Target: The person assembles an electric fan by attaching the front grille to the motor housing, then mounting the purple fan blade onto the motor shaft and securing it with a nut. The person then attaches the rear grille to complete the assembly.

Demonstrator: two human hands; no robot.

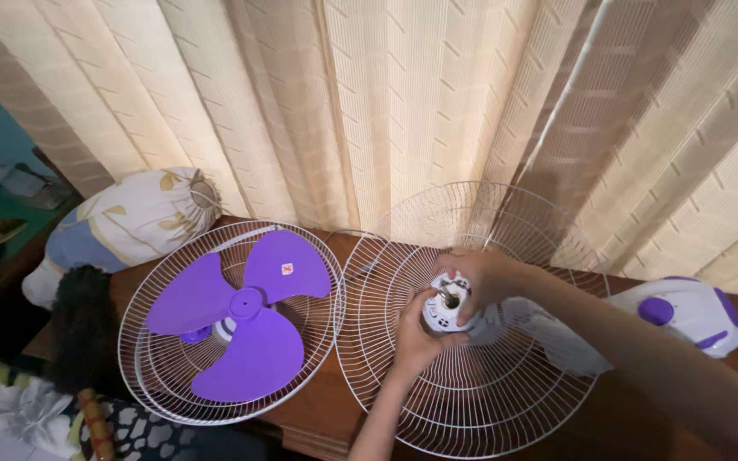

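Note:
A white fan motor housing [447, 312] with its shaft up sits at the centre of a white wire fan guard [437, 401] lying on a brown wooden table [326, 418]. My left hand [416, 337] grips the housing from below-left. My right hand [480, 277] holds it from the top right, fingers at the shaft. A second wire guard [489, 213] leans against the curtain behind. To the left, a purple three-blade fan blade [245, 307] rests in another white guard [151, 376].
The white and purple fan base [694, 312] lies at the table's right. A floral pillow [121, 226] sits at the left, with a dark duster [83, 329] and patterned cloth [19, 414] below. A cream curtain [386, 102] hangs behind.

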